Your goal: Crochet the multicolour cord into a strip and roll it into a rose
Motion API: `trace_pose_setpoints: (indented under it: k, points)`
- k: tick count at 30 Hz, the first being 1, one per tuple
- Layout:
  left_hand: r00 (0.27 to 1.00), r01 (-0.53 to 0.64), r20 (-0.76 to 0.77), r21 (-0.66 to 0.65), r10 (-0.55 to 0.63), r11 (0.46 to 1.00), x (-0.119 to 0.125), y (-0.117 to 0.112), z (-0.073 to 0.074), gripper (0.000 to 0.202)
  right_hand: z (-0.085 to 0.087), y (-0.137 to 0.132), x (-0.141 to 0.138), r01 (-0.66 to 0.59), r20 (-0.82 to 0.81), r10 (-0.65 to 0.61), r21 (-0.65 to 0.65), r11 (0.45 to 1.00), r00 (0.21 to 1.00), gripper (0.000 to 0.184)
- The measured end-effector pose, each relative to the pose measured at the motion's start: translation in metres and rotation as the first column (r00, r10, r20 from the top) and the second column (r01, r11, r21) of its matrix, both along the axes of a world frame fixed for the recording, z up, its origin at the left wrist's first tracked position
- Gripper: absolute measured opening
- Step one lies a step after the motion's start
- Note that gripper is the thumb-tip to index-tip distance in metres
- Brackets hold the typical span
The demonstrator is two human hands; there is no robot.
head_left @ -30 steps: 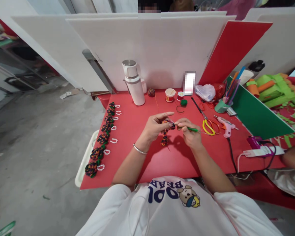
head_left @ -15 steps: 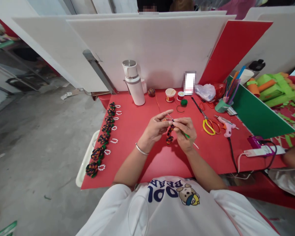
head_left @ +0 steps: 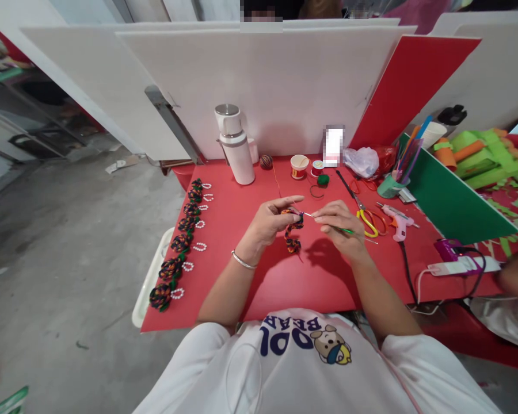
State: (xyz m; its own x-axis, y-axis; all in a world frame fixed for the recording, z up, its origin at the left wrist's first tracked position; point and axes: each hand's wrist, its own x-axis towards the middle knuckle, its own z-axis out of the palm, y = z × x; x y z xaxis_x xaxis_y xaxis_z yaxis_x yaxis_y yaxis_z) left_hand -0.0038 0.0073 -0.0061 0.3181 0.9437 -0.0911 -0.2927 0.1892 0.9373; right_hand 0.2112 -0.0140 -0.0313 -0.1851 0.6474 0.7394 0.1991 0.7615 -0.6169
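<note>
Both hands [head_left: 268,224] [head_left: 340,227] occupied, left pinching yarn strip [head_left: 292,246], right green hook [head_left: 345,231]; shirt [head_left: 285,382] lettering "BEAR"

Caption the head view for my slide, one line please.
Left hand holding a multicolored yarn strip, right hand holding a green-handled hook at its upper part, above a red table.

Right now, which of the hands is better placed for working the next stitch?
Probably the right hand: it holds the green-handled hook, whose tip is at the multicoloured yarn strip. The left hand is occupied, pinching that strip.
</note>
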Motion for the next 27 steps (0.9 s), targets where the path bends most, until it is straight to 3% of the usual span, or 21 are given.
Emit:
trace_pose_setpoints:
  k: [5, 9, 15, 17, 21, 27]
  points:
    - [0.999, 0.033, -0.023, 0.034, -0.032, 0.999, -0.001, 0.0, -0.003, 0.053, 0.01, 0.002, 0.011, -0.067, 0.068, 0.068, -0.017, 0.998, 0.995, 0.017]
    - [0.997, 0.064, -0.037, 0.04, -0.062, 0.997, -0.002, 0.0, -0.004, 0.052, 0.015, 0.003, 0.018, -0.111, 0.008, 0.113, -0.108, 0.988, 0.994, 0.014]
    - [0.997, 0.075, -0.01, 0.078, -0.075, 0.994, 0.005, -0.004, -0.005, 0.052, -0.006, 0.004, -0.001, -0.201, -0.26, 0.132, -0.259, 0.945, 0.957, 0.026]
    - [1.0, 0.026, -0.002, 0.107, -0.025, 0.994, 0.011, -0.006, -0.006, 0.055, -0.015, 0.002, -0.016, -0.169, -0.328, 0.075, -0.267, 0.949, 0.942, 0.026]
    - [0.997, -0.065, 0.036, 0.085, 0.062, 0.994, 0.021, -0.009, -0.008, 0.062, -0.025, -0.005, -0.037, 0.02, -0.331, -0.092, -0.215, 0.976, 0.939, 0.019]
    - [0.994, -0.106, 0.043, 0.062, 0.104, 0.992, 0.021, -0.008, -0.006, 0.068, -0.017, -0.008, -0.025, 0.117, -0.179, -0.14, -0.137, 0.984, 0.974, 0.018]
